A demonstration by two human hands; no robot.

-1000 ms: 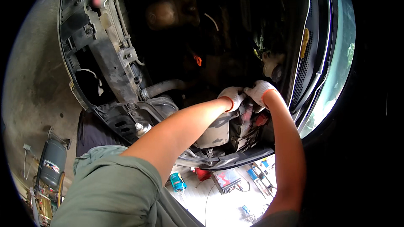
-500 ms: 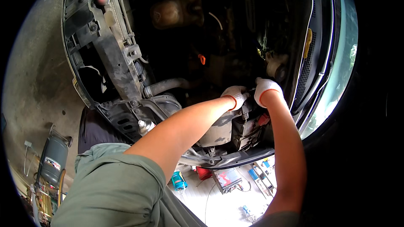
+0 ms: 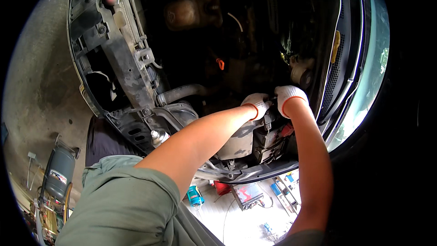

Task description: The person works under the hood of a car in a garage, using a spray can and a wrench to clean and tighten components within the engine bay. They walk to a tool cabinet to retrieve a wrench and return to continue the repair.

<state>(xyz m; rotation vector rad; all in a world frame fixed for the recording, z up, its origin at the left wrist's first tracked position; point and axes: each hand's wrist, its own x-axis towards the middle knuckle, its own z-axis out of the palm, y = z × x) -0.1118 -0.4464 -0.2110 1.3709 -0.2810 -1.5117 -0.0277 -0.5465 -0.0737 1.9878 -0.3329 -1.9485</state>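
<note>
From my remote station I look down on two hands working in a deep, shadowed car engine bay [image 3: 248,41]. The left hand [image 3: 256,105], in a white knitted glove with an orange cuff, comes in from the lower left; its fingers bend inward toward the other glove. The right hand [image 3: 290,99], gloved alike, sits just beside it. Both are at a cluster of dark, angular engine fittings [image 3: 268,122], which lies directly below and between the gloves, near the bay's lower edge. The fingertips are hidden in shadow, so I cannot tell whether either hand's fingers are clamped on a part or merely resting there.

Below the right glove I see a small red plastic piece [image 3: 287,130]; below the left, a dusty beige box-shaped housing [image 3: 236,144]. A ribbed grey hose [image 3: 183,94] runs left of the gloves, and an orange loop-shaped handle [image 3: 221,64] stands out above them. A spray can with a pale top [image 3: 159,137] is by the left forearm [image 3: 195,132]. To the right curves a blue-green windscreen [image 3: 375,64]; at lower left, a grey cylindrical tank [image 3: 59,171] stands on the floor.
</note>
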